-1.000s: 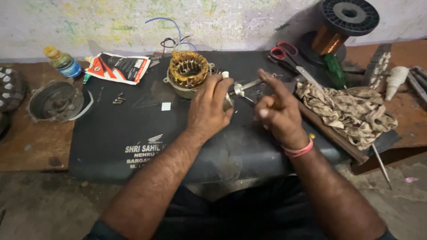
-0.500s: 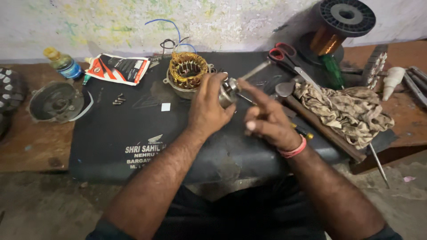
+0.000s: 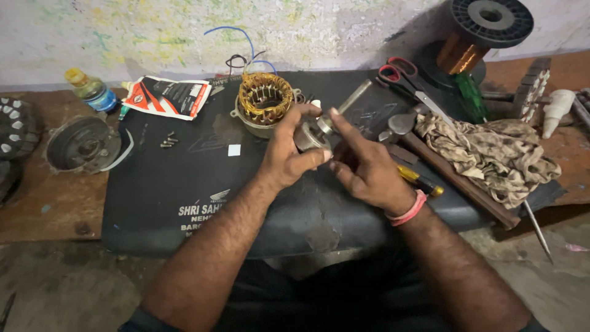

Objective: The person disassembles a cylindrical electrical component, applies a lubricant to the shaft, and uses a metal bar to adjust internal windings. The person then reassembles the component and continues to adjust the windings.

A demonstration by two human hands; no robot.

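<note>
Right now we hold a small metal rotor (image 3: 310, 134) just above the black mat (image 3: 184, 184) that covers the worktop, close in front of the copper-wound stator (image 3: 265, 98). Our left hand (image 3: 289, 154) is clamped around its grey cylindrical body, fingers curled over the top and thumb pressed beneath. From the body a slim steel shaft (image 3: 350, 101) juts up and away at a slant (its far end looks squared off). Our right hand (image 3: 362, 163) sits just beside it, forefinger stretched out so its tip touches the metal where shaft meets body; the other fingers are loosely bent and grip nothing we can see. The rotor looks dull silver, somewhat worn. Near the right wrist lies a yellow-handled tool (image 3: 418, 179), and beyond it a wooden-handled hammer (image 3: 442, 166) and a crumpled patterned rag (image 3: 491, 154).
</note>
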